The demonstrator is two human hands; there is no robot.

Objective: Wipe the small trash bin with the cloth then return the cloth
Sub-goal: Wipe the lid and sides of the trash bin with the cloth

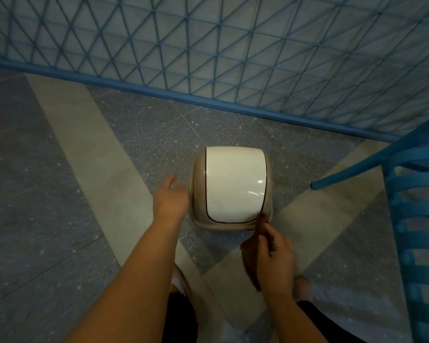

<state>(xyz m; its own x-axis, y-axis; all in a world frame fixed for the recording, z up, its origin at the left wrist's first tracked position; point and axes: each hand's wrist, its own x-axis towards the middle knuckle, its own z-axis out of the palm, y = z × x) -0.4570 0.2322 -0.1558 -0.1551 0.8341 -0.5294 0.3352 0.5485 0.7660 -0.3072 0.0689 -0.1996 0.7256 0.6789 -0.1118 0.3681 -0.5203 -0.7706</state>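
Observation:
A small beige trash bin (196, 184) with a white swing lid (234, 184) stands on the floor in the middle of the head view. My left hand (170, 198) is open beside the bin's left side, fingers close to its wall or touching it. My right hand (276, 253) is at the bin's near right corner, shut on a dark brown cloth (254, 253). The cloth hangs down below the hand, and its upper tip reaches the bin's front rim.
A blue lattice fence (208, 50) with a blue base rail runs across the back. A blue slatted chair (416, 206) stands at the right, one leg ending close to the bin. The floor is speckled grey stone with pale bands. My feet show below.

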